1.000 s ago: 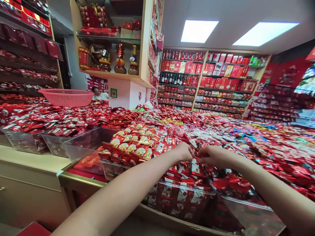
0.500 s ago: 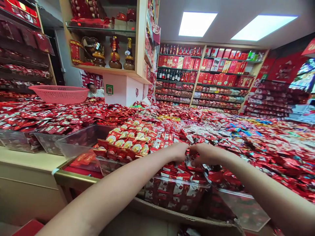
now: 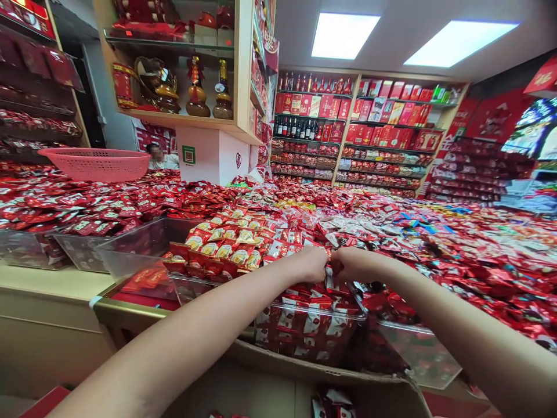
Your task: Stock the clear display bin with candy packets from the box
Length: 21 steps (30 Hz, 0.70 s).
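Observation:
My left hand (image 3: pixel 314 264) and my right hand (image 3: pixel 353 265) nearly meet over a clear plastic bin (image 3: pixel 317 312). Stacked inside that bin are red-and-white wrapped candies (image 3: pixel 287 316). Fingers of both hands curl down and close on wrapped candies at the top of the pile; the fingertips are partly hidden. To the left, another clear bin holds red-and-gold wrapped candies (image 3: pixel 224 247) set in rows. Below my arms, an open cardboard box (image 3: pixel 278 371) has several red-and-white packets (image 3: pixel 333 403) at its bottom.
Loose wrapped candies (image 3: pixel 491 267) cover the wide display to the right and behind. A pink plastic basket (image 3: pixel 98 165) rests on the pile at the left. A brass-edged counter rim (image 3: pixel 130 310) runs beside the bins. Behind the display stand a shelf cabinet (image 3: pixel 226 125) and a person (image 3: pixel 159 155).
Both hands have drawn slightly closer together over the same bin, their fingers more tightly curled. The view has shifted a little, showing more of the cardboard box and the packets in it.

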Motion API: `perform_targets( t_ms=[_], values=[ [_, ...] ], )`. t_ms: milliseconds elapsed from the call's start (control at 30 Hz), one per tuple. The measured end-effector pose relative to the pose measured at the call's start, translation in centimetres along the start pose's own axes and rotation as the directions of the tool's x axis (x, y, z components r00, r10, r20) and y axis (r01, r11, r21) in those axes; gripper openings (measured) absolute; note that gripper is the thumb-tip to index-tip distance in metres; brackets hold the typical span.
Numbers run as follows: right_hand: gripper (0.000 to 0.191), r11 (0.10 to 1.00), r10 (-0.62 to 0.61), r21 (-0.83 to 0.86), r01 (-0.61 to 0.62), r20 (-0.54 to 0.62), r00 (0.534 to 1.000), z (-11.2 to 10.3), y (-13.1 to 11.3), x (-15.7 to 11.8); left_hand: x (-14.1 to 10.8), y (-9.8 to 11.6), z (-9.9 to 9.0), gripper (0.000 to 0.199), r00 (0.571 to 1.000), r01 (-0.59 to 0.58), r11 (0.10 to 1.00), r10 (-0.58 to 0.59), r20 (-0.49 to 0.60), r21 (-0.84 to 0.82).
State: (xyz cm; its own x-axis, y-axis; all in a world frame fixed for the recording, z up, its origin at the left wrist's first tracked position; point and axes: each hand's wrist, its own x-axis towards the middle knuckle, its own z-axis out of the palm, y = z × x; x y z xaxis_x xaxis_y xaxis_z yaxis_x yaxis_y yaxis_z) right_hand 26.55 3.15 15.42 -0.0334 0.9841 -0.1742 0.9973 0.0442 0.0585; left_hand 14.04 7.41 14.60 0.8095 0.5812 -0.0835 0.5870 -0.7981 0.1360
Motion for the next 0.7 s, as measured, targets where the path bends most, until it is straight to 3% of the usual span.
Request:
perform_targets(
  t_ms=[233, 467, 700],
  values=[
    [0.02, 0.998, -0.001, -0.066, -0.001, -0.038, 0.999, 0.4, 0.1, 0.1, -0.3, 0.3, -0.4, 0.017, 0.999, -0.023, 0.997, 0.02, 0.041, 0.072],
    [0.021, 0.997, 0.004, -0.073, -0.006, -0.031, 1.0, 0.0, -0.4, -0.9, 1.3, -0.4, 0.0, 0.022, 0.994, -0.076, 0.996, 0.073, 0.076, 0.038],
    [0.024, 0.999, -0.012, -0.041, 0.011, -0.037, 0.999, -0.2, -0.3, -1.3, 2.3, -1.7, 0.9, 0.029, 0.975, -0.222, 0.974, 0.222, -0.007, -0.043]
  ],
)
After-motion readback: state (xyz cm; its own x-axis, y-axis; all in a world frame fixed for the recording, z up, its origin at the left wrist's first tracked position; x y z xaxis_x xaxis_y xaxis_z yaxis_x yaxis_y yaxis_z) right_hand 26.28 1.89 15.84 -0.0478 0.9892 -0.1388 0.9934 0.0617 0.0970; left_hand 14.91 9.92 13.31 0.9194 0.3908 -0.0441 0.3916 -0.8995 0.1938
